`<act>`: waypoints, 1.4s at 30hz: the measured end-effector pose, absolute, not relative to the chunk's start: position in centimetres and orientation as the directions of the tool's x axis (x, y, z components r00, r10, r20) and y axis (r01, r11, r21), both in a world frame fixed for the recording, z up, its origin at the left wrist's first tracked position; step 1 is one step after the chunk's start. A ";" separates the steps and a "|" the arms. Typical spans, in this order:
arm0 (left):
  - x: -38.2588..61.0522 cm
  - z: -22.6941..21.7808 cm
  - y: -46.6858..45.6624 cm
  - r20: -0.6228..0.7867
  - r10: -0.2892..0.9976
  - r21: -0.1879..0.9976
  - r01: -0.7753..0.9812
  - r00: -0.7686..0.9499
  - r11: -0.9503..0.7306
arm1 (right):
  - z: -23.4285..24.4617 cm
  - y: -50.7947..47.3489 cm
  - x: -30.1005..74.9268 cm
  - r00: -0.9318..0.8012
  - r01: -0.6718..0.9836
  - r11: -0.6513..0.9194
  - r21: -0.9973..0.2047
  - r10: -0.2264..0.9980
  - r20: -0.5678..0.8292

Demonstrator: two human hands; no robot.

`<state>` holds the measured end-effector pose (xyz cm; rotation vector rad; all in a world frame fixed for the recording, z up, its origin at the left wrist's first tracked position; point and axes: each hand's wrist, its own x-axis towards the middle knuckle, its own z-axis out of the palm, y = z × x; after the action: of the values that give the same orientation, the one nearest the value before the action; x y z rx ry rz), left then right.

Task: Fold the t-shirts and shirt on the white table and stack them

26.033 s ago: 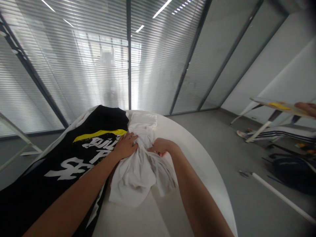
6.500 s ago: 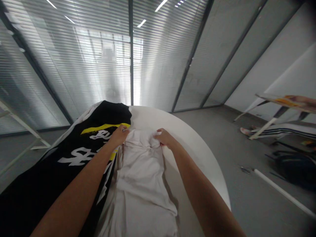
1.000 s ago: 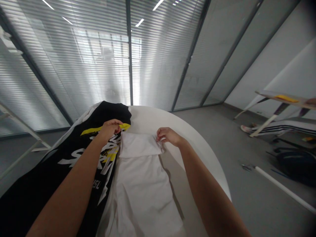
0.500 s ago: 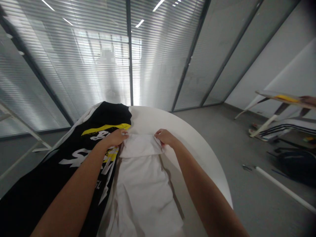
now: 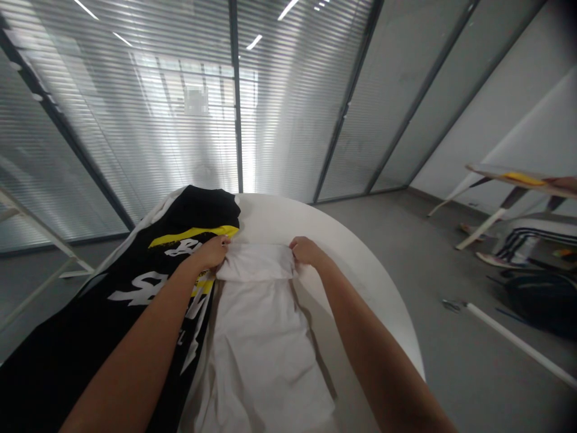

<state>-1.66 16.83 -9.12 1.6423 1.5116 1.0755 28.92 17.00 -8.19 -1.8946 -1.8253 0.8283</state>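
A white garment [image 5: 265, 349] lies lengthwise on the round white table [image 5: 360, 258], with its far end turned over in a short flap. My left hand [image 5: 214, 251] pinches the left far corner of that flap, and my right hand [image 5: 306, 250] pinches the right far corner. The cloth between them is fairly flat with small creases. Under and beside my left forearm is a black garment [image 5: 103, 337] with white lettering and a yellow stripe. Which kind of garment the white one is, I cannot tell.
A glass partition with blinds [image 5: 288, 120] stands behind the table. To the right, a person's hand [image 5: 561, 182] rests at another table [image 5: 491, 172], a dark bag [image 5: 541, 300] lies on the floor, and a white pole [image 5: 518, 343] is near it. A white frame [image 5: 49, 234] stands left.
The folded flap has become slightly shorter. My right hand has shifted a little right and my left hand slightly left, both still at the flap's corners. The seated person's foot has moved.
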 end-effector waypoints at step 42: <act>1.0 -6.5 15.5 0.248 0.957 0.612 0.741 0.152 -0.277 | -5.0 15.1 27.1 -0.297 0.874 0.314 -0.371 0.949 0.103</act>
<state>0.96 15.52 -6.48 2.0903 1.6282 0.8648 27.12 15.11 -5.04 -1.6426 -2.2824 0.3534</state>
